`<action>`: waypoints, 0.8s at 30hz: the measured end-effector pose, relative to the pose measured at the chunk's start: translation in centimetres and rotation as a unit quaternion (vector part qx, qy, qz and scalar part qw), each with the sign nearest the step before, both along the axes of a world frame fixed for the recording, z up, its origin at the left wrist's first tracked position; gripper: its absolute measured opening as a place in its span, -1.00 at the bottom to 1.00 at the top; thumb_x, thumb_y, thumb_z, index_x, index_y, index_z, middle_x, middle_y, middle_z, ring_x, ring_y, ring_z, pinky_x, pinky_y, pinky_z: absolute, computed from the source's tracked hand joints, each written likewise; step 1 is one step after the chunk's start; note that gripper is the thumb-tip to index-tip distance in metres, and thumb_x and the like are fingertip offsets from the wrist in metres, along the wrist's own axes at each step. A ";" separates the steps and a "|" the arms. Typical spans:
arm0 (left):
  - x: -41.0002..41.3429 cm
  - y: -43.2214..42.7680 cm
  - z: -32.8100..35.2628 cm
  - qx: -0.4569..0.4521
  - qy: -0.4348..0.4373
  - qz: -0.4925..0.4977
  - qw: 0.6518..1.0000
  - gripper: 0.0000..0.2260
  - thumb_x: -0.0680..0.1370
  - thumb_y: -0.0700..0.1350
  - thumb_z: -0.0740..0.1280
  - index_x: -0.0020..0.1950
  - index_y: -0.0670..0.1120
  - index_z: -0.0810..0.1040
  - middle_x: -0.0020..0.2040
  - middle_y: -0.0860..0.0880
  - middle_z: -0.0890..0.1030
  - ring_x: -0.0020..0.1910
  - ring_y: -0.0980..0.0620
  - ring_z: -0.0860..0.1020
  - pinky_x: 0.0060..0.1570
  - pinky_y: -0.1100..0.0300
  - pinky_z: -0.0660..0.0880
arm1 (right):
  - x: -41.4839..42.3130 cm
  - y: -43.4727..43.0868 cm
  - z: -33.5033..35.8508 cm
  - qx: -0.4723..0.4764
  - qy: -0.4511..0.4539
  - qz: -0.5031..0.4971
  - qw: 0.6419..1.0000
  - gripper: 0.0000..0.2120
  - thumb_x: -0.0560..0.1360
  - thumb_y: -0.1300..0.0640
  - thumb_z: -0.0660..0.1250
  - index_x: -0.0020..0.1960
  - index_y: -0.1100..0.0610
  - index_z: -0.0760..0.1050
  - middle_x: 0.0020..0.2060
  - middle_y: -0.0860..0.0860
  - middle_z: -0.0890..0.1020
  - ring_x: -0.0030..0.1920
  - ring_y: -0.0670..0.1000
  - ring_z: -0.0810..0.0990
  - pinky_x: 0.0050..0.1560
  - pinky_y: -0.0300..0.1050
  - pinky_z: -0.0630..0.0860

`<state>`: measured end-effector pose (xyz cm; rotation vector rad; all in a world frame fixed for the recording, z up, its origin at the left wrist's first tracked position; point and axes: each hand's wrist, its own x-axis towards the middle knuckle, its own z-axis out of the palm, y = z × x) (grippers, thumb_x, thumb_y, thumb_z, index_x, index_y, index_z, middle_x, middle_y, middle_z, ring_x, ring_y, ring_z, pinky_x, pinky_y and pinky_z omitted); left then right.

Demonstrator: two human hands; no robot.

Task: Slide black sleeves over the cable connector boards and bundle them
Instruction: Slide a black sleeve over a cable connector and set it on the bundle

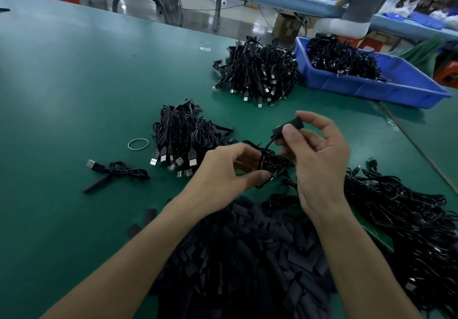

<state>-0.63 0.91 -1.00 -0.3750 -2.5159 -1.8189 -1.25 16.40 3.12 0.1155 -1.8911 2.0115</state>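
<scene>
Green matting (74, 83) covers the bench. Your right hand (319, 160) pinches a black sleeve (288, 127) between thumb and forefinger, held above the bench. Your left hand (228, 170) grips the coiled cable (271, 162), whose lead runs up into that sleeve; the board inside cannot be seen. From your hands, the heap of loose sleeves (247, 256) lies at 6 o'clock and tangled cables (409, 219) at 4 o'clock. One bundle (183, 138) sits at 10 o'clock, a rubber band (138, 144) just beside it. A second bundle (257, 71) lies at 12 o'clock, and a blue bin (371, 88) of cables at 1 o'clock.
</scene>
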 end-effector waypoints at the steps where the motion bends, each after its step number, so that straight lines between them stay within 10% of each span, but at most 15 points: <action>1: 0.1 0.1 0.1 -0.019 0.016 0.002 1.000 -0.83 0.50 -0.03 0.51 0.06 0.01 0.67 -0.15 0.17 0.68 -0.18 0.33 0.62 -0.12 0.42 0.51 | -0.1 0.1 0.4 -0.011 -0.004 0.006 1.000 -0.77 0.52 0.33 0.41 0.06 0.03 0.53 -0.24 0.03 0.72 -0.23 0.00 0.70 -0.23 -0.23 0.58; 7: -0.7 -0.7 2.2 -0.038 0.070 0.075 0.994 -0.89 0.60 -0.09 0.39 -0.12 0.06 0.61 -0.29 0.17 0.62 -0.38 0.26 0.57 -0.37 0.43 0.47 | -1.9 2.7 2.4 0.248 -0.016 -0.010 0.969 -0.69 0.60 0.15 0.36 0.32 -0.03 0.48 -0.18 -0.03 0.73 -0.14 -0.11 0.70 -0.04 -0.27 0.60; 11: -3.8 -3.8 3.6 -0.062 0.076 0.216 0.971 -0.83 0.58 -0.05 0.41 -0.22 0.06 0.60 -0.32 0.14 0.63 -0.41 0.26 0.55 -0.35 0.48 0.40 | -4.2 5.4 3.4 0.623 -0.105 0.058 0.773 -0.44 0.51 0.19 0.45 0.46 -0.04 0.40 0.27 -0.01 0.59 0.24 -0.03 0.54 0.34 -0.09 0.44; 14: -6.2 -5.7 3.7 -0.133 0.049 0.276 0.951 -0.81 0.58 -0.05 0.40 -0.20 -0.08 0.68 -0.28 0.00 0.67 -0.24 0.06 0.61 -0.16 0.31 0.45 | -6.1 6.0 3.0 0.730 -0.229 0.086 0.639 -0.42 0.48 0.29 0.43 0.42 -0.11 0.43 0.41 0.01 0.47 0.38 0.09 0.44 0.38 0.13 0.41; 24: -8.6 -5.8 1.9 -0.196 0.024 0.314 0.929 -0.90 0.50 -0.08 0.47 -0.11 0.04 0.57 -0.19 0.06 0.58 -0.09 -0.06 0.59 -0.09 0.08 0.49 | -10.6 7.2 0.0 0.741 -0.292 0.071 0.601 -0.35 0.49 0.40 0.35 0.46 -0.07 0.38 0.38 0.13 0.46 0.26 0.18 0.52 0.25 0.16 0.52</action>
